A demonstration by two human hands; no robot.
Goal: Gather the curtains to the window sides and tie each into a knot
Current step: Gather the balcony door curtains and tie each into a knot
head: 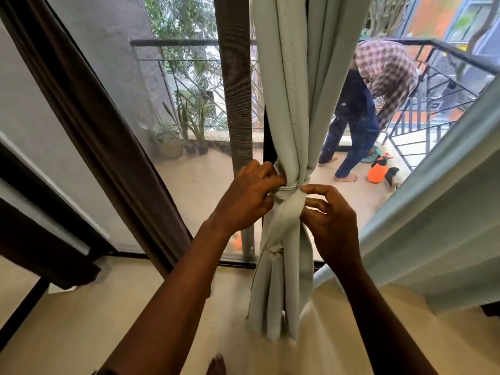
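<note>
pale green curtain (295,104) hangs bunched in mid-window — a knot (289,191) cinches it mid-height, folds falling loose below; second pale curtain (438,217) slants at right.

A pale green curtain (297,104) hangs gathered into a bundle at the centre of the frame, cinched by a knot (289,192). The left hand (249,198) grips the knot's left side with curled fingers, and the right hand (331,220) pinches its right side. A brown curtain (89,125) hangs at left. At right, outside, a person (378,85) bends beside an orange spray bottle (377,171).
</note>
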